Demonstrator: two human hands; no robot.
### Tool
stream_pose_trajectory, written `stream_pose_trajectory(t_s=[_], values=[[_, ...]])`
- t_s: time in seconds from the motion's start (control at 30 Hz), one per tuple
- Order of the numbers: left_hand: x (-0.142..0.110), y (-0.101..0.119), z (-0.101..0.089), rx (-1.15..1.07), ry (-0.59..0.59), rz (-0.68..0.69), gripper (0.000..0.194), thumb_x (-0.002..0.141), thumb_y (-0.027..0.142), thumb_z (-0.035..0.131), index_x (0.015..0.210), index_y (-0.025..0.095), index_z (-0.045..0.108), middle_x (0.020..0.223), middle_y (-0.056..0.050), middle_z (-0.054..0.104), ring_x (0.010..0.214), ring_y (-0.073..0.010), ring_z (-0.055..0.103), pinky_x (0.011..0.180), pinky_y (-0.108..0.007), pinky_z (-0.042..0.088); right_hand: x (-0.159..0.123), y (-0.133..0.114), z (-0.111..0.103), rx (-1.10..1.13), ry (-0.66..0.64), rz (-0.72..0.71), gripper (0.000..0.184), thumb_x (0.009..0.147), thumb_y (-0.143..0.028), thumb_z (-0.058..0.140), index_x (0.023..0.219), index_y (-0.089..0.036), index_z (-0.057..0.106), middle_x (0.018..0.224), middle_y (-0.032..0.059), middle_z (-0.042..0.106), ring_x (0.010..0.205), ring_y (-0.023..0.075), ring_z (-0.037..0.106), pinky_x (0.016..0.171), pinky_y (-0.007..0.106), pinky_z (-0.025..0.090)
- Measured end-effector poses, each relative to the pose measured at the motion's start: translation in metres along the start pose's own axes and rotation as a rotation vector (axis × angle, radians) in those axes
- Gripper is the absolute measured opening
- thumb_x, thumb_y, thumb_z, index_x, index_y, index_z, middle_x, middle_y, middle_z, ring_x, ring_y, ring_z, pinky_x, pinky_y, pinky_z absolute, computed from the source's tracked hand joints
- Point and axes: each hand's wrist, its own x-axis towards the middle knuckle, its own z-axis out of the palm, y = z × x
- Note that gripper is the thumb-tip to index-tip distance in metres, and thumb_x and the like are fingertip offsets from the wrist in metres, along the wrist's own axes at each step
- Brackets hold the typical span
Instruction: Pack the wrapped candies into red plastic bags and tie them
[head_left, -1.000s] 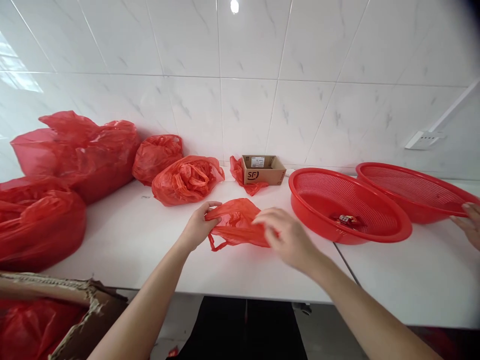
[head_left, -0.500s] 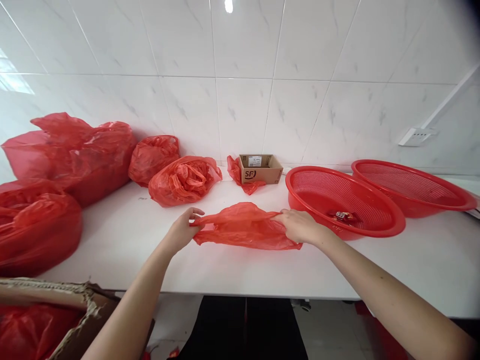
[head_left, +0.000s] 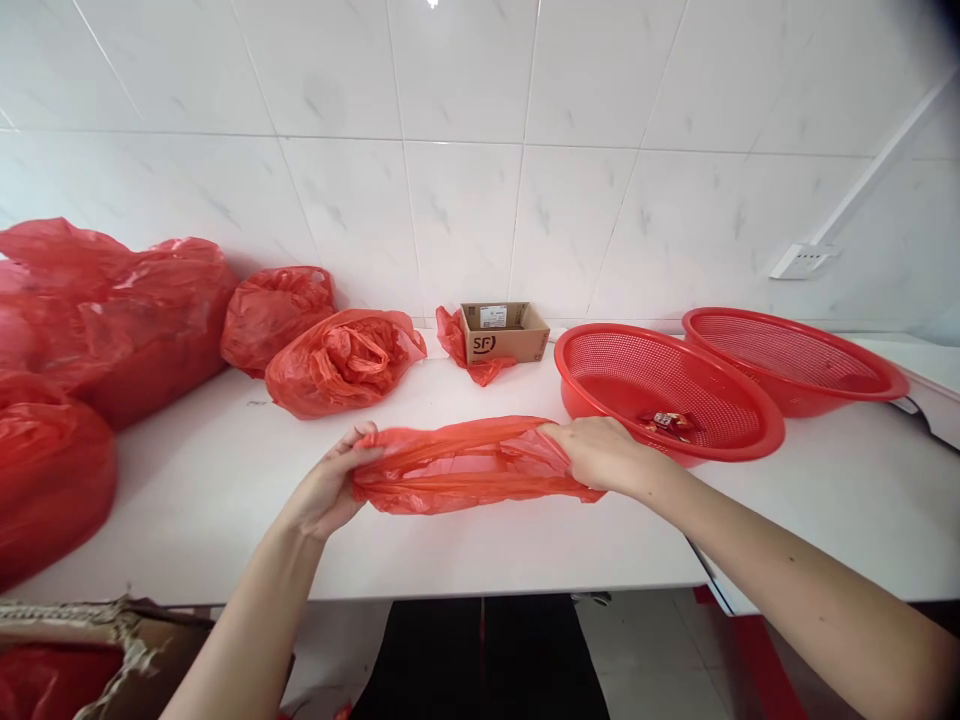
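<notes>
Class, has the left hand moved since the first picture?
Yes: the left hand has moved left, farther from the cardboard box.

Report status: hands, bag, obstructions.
Left hand, right hand: holding opposite ends of red bag. Bag stretched between them. Nearer red basket partly behind right hand.

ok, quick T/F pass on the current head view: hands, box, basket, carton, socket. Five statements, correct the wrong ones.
1. The left hand and right hand hold the same red bag. True.
2. The small cardboard box is nearer the camera than the held bag. False: the small cardboard box is beyond it, near the tiled wall.
3. The red basket nearest the right hand has small items in it. True.
4. The torn-edged carton shows blue plastic inside. False: the plastic is red.
5. The wall socket is right of the small cardboard box in view. True.
</notes>
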Motion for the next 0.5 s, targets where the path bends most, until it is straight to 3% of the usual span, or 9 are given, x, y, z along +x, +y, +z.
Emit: stream_pose_trajectory(t_s=[0.07, 0.13, 0.2, 0.27, 0.37, 0.5], values=[[-0.006, -0.006, 0.000, 0.262, -0.078, 0.027, 0.010, 0.064, 0.010, 0.069, 0.065, 0.017, 0.063, 0.085, 0.000, 0.053, 0.058, -0.0076, 0.050, 0.046, -0.017, 0.042, -0.005, 0.002, -0.005, -0.042, -0.061, 0.015, 0.062, 0.071, -0.002, 0.061, 0.128, -0.025, 0.056, 0.087, 0.0067, 0.069, 0.079, 0.0235, 0.065, 0.057, 0.028, 0.032], [-0.009, -0.015, 0.000, 0.652, -0.080, 0.085, 0.011, 0.068, 0.011, 0.062, 0.070, 0.018, 0.071, 0.099, -0.003, 0.050, 0.059, -0.0080, 0.050, 0.046, -0.021, 0.043, -0.011, 0.004, -0.009, -0.023, -0.123, 0.013, 0.057, 0.072, -0.001, 0.060, 0.124, -0.025, 0.058, 0.085, 0.0063, 0.068, 0.076, 0.0228, 0.065, 0.057, 0.028, 0.033], [-0.010, -0.024, 0.001, 0.978, -0.004, 0.186, 0.031, 0.074, 0.014, 0.054, 0.095, 0.023, 0.075, 0.115, -0.006, 0.048, 0.059, -0.0091, 0.052, 0.052, -0.027, 0.048, -0.017, 0.007, -0.010, 0.047, -0.157, -0.008, 0.051, 0.073, -0.002, 0.058, 0.118, -0.026, 0.061, 0.080, 0.0036, 0.068, 0.068, 0.0195, 0.064, 0.056, 0.027, 0.034], [-0.010, -0.030, 0.001, 1.159, 0.057, 0.308, 0.048, 0.078, 0.016, 0.048, 0.120, 0.028, 0.066, 0.129, -0.008, 0.045, 0.063, -0.0117, 0.055, 0.062, -0.033, 0.052, -0.021, 0.009, -0.007, 0.121, -0.167, -0.019, 0.048, 0.074, -0.003, 0.058, 0.115, -0.028, 0.062, 0.074, 0.0009, 0.067, 0.060, 0.0169, 0.062, 0.054, 0.026, 0.034], [-0.012, -0.032, 0.001, 1.218, -0.009, 0.370, 0.057, 0.078, 0.017, 0.049, 0.134, 0.029, 0.055, 0.138, -0.009, 0.043, 0.091, -0.0203, 0.062, 0.080, -0.035, 0.053, -0.026, 0.013, 0.005, 0.170, -0.119, -0.007, 0.053, 0.071, -0.005, 0.060, 0.116, -0.031, 0.062, 0.067, -0.0006, 0.064, 0.058, 0.0180, 0.061, 0.051, 0.027, 0.033], [-0.015, -0.025, 0.006, 1.090, -0.182, 0.271, 0.057, 0.080, 0.020, 0.051, 0.135, 0.032, 0.055, 0.138, -0.006, 0.050, 0.112, -0.0242, 0.058, 0.089, -0.030, 0.051, -0.037, 0.027, 0.015, 0.268, -0.010, 0.014, 0.061, 0.072, -0.013, 0.063, 0.129, -0.033, 0.060, 0.072, 0.0020, 0.066, 0.065, 0.0219, 0.063, 0.053, 0.029, 0.039]])
